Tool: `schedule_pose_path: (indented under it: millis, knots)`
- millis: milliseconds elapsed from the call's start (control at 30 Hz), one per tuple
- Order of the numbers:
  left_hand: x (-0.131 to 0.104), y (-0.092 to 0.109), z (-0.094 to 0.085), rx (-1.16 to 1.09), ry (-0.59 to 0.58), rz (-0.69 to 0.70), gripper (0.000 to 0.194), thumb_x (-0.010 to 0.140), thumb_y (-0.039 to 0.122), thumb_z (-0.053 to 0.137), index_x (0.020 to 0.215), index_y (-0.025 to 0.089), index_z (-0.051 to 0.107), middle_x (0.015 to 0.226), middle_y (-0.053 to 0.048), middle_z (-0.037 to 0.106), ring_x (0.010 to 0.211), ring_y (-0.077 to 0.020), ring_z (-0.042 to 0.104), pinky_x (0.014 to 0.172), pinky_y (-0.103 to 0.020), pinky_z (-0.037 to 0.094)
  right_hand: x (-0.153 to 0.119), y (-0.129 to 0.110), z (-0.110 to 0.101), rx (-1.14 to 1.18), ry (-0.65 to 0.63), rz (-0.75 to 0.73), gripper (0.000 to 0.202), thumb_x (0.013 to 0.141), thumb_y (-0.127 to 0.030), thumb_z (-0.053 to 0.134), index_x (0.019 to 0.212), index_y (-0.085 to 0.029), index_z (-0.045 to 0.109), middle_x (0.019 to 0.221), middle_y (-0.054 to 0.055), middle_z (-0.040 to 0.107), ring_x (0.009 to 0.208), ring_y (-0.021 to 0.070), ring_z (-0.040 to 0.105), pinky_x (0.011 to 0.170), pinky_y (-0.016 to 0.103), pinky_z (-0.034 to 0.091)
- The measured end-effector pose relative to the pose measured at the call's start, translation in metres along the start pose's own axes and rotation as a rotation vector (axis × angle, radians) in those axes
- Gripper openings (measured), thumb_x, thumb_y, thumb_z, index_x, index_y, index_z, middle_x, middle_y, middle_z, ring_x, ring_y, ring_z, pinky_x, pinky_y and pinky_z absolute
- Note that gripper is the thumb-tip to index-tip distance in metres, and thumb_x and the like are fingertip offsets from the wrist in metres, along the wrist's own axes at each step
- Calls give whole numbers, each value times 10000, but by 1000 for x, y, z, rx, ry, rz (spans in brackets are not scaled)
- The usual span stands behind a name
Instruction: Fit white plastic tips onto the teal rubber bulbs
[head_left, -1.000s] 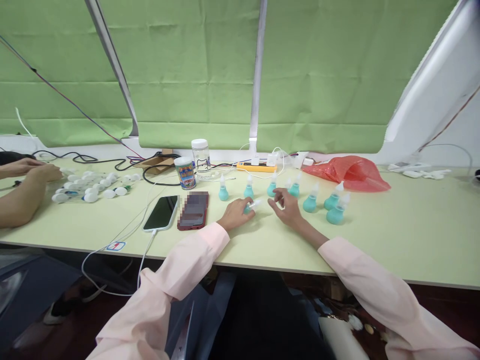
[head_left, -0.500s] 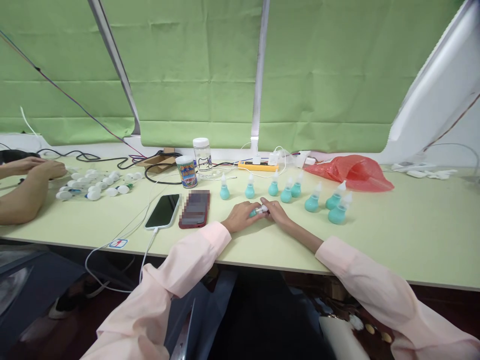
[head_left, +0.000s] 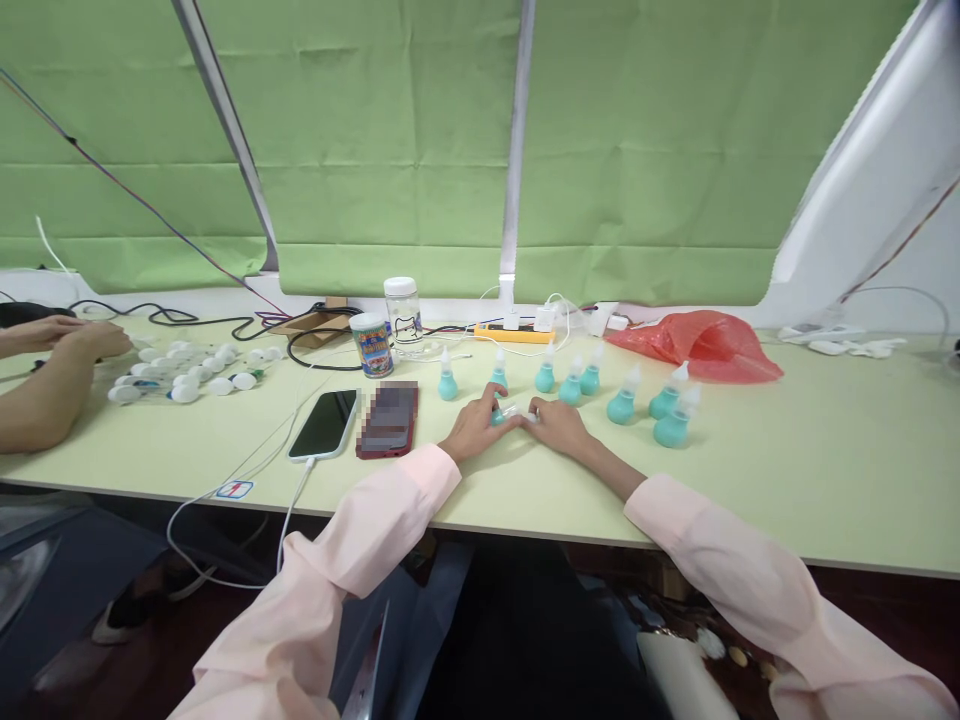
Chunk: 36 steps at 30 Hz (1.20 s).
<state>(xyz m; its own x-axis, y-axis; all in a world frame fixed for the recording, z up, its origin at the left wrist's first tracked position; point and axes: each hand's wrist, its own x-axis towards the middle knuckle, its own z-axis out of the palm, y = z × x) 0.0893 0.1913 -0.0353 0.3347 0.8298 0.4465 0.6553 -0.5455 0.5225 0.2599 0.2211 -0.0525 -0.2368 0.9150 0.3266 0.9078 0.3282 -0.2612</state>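
Between my two hands a teal nasal aspirator with a clear tip (head_left: pixel 511 412) lies sideways, low over the table. My left hand (head_left: pixel 474 428) grips its teal bulb end, with a finger lifted and bent above it. At the clear end, the fingers of my right hand (head_left: pixel 559 426) pinch the tip. My fingers hide part of the aspirator. Similar teal aspirators stand upright behind and to the right, among them one aspirator (head_left: pixel 448 380) on the left and another aspirator (head_left: pixel 672 425) nearest on the right.
Left of my hands lie a red-cased phone (head_left: pixel 388 420) and a white phone (head_left: pixel 324 424) on a cable. Behind them stand a printed can (head_left: pixel 373 346) and a clear jar (head_left: pixel 404 318). A red plastic bag (head_left: pixel 697 345) lies right. Another person's arm (head_left: pixel 56 390) rests near white-capped pieces (head_left: pixel 184 388).
A finger of my left hand has lifted off the aspirator and bent upward. My right fingers have shifted slightly at the clear tip.
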Motion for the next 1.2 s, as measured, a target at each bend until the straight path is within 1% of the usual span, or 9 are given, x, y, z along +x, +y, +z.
schedule_pose_path:
  millis: [133, 333, 467, 600, 667, 800, 1000, 1100, 1200]
  knots:
    - [1, 1, 0, -17, 24, 21, 307, 747, 430, 422, 956, 206, 408, 706, 21, 492, 585, -110, 457, 584, -220, 334, -2, -2, 0, 20, 9, 1, 296, 717, -468, 446, 761, -186, 526, 600, 27, 552, 609, 169, 524, 487, 232, 278]
    - [2, 0, 2, -265, -8, -7, 271, 770, 420, 400, 923, 197, 382, 610, 41, 488, 532, -88, 437, 556, -205, 332, -9, -7, -7, 385, 291, -102, 236, 700, -369, 487, 826, -172, 518, 564, -20, 482, 501, 101, 442, 511, 224, 346]
    - [3, 0, 5, -546, -124, 14, 281, 777, 430, 396, 917, 193, 341, 635, 19, 532, 560, -86, 478, 571, -204, 359, -10, -11, -10, 796, 165, -159, 312, 702, -411, 504, 879, -157, 540, 598, -10, 511, 485, 88, 445, 490, 223, 378]
    - [4, -2, 7, -726, -172, 12, 287, 789, 450, 361, 914, 197, 311, 670, 10, 529, 589, -85, 489, 596, -213, 372, -7, -12, -8, 1046, -47, -139, 306, 681, -438, 529, 761, -147, 577, 569, 0, 521, 474, 89, 454, 469, 231, 388]
    - [4, -3, 7, -748, -129, -13, 295, 787, 461, 358, 915, 203, 296, 682, 18, 507, 595, -82, 478, 585, -205, 366, -7, -13, -4, 1072, -76, -135, 306, 646, -424, 576, 781, -149, 582, 598, 0, 520, 477, 84, 454, 459, 228, 389]
    - [4, -3, 9, -758, -124, -39, 285, 789, 459, 355, 899, 212, 264, 726, 25, 475, 632, -77, 462, 609, -204, 367, -11, -16, 2, 969, 69, -162, 380, 577, -399, 647, 881, -175, 601, 691, 2, 490, 528, 82, 455, 466, 222, 401]
    - [6, -3, 9, -711, -99, -105, 295, 782, 488, 340, 837, 201, 308, 764, 23, 420, 670, -72, 432, 641, -195, 372, -9, -15, 3, 931, 202, -153, 301, 581, -418, 639, 765, -180, 627, 822, 40, 480, 717, 130, 498, 509, 221, 455]
    - [7, -5, 8, -714, -114, -55, 284, 785, 471, 349, 816, 189, 365, 761, 18, 436, 673, -75, 439, 626, -191, 377, -5, -12, 3, 972, 212, -127, 274, 588, -392, 640, 748, -172, 601, 857, 51, 510, 762, 147, 513, 580, 250, 479]
    - [7, -6, 8, -665, -6, 0, 264, 758, 427, 438, 832, 173, 436, 793, -3, 493, 747, -95, 476, 649, -197, 384, -3, -10, 2, 1048, 178, -89, 254, 614, -368, 623, 766, -173, 565, 838, 51, 561, 766, 159, 544, 630, 274, 477]
